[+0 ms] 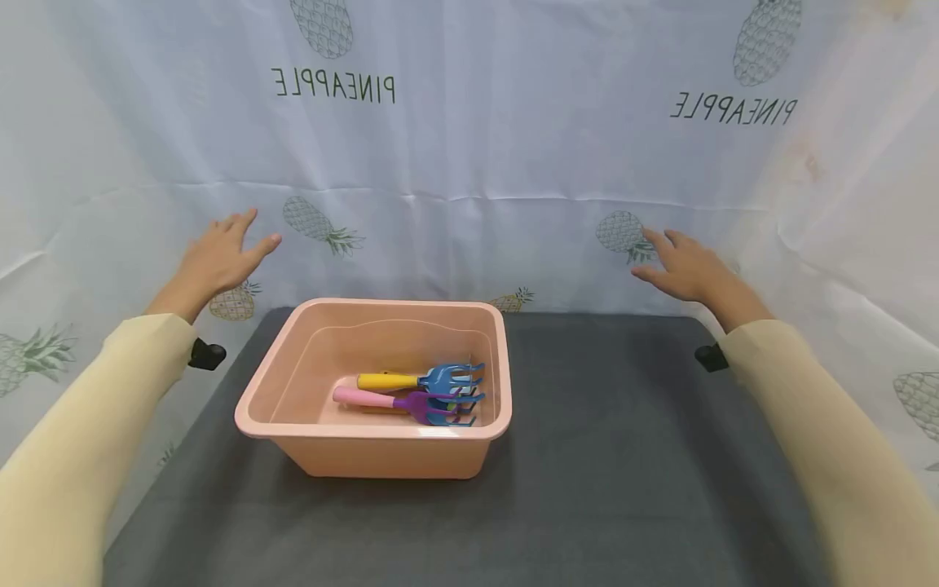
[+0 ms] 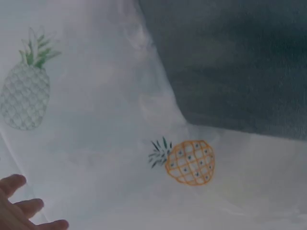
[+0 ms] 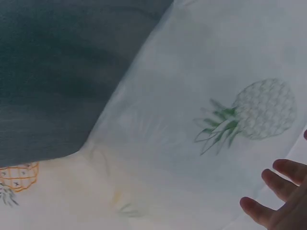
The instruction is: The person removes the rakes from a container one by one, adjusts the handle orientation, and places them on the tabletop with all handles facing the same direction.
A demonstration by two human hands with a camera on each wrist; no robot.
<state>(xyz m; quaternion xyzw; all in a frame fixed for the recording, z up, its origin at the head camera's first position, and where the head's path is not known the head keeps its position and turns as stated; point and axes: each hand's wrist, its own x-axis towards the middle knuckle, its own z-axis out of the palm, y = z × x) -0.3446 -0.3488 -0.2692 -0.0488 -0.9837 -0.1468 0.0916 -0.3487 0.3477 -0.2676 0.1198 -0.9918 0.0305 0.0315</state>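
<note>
My left hand (image 1: 218, 259) is raised in the air, behind and left of a pink plastic basin (image 1: 374, 452), its fingers spread and holding nothing. Over the table's far right corner, my right hand (image 1: 685, 267) also hovers with fingers extended and no object in it. Inside the basin lie several small garden hand forks, heaped toward its right side. One has a pink handle and purple tines (image 1: 425, 406); another has a yellow handle (image 1: 385, 381) and blue tines. More blue tines show beneath them, partly hidden. Fingertips of each hand appear in the wrist views against the curtain.
A dark grey cloth-covered table (image 1: 601, 456) carries the basin on its left half. White curtain (image 1: 469, 147) printed with pineapples hangs behind the table and along both sides. Dark wrist devices (image 1: 208, 355) show below both sleeves.
</note>
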